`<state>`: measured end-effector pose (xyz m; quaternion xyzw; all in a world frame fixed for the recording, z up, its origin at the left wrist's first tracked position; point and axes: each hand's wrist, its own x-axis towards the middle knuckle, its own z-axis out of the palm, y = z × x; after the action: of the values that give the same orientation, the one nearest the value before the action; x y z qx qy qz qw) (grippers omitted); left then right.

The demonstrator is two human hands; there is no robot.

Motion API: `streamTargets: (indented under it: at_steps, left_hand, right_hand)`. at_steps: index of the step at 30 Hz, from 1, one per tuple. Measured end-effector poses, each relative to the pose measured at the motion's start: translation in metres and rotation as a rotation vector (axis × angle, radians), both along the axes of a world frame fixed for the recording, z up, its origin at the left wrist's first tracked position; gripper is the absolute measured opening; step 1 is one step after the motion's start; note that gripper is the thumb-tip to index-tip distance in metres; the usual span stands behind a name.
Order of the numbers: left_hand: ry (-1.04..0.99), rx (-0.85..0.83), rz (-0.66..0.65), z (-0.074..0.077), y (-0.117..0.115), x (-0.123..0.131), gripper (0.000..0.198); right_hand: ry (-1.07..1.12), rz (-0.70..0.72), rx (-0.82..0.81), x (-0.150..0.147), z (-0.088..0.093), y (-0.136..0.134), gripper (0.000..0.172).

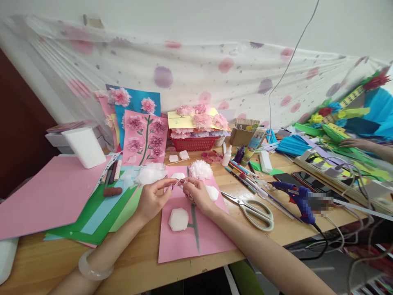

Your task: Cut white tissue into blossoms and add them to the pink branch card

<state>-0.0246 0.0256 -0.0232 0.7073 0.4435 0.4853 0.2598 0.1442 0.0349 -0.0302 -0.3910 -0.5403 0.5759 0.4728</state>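
Observation:
My left hand (155,198) and my right hand (196,191) meet over a pink sheet (211,241), fingertips pinched together on a small bit of white tissue paper (177,181). My fingers partly cover it. The sheet bears a painted green stem (194,229). Flat white tissue pads lie on it: one pad (178,219) at lower left, another pad (212,192) beside my right hand, and one behind my fingertips. A fluffed white paper flower (200,169) sits at the sheet's top. Loose white tissue (150,173) lies just beyond my left hand.
Scissors (256,211) and a blue glue gun (299,198) lie to the right, near pens (245,180). Pink card (46,192) and green sheets (95,223) cover the left. Behind stand a pink flower picture (141,137) and a red basket (195,143). Another person's hand (353,143) reaches in at right.

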Motion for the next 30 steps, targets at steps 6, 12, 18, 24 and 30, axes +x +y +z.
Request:
streamTargets:
  at_steps: [6,12,18,24,30]
  left_hand:
    - [0.012,-0.006,-0.004,0.0015,-0.0005,0.0015,0.024]
    - [0.052,0.055,0.046,-0.0034,0.0026,-0.0011,0.022]
    - [0.079,0.072,0.082,-0.0068,0.0061,-0.0004,0.023]
    - [0.043,0.081,0.049,-0.0027,0.0043,0.0024,0.022]
    - [-0.068,-0.048,0.065,-0.0008,0.004,0.0043,0.02]
  right_hand:
    - [-0.066,-0.029,0.016,0.0006,-0.0025,-0.0013,0.02]
    - [-0.143,-0.042,0.086,0.0025,-0.0025,-0.0017,0.025]
    - [-0.201,-0.055,0.158,0.0027,-0.0024,-0.0009,0.029]
    - [-0.211,-0.05,0.16,0.0016,-0.002,-0.0001,0.028]
    - [-0.217,-0.057,0.145,0.0006,-0.0037,0.0016,0.024]
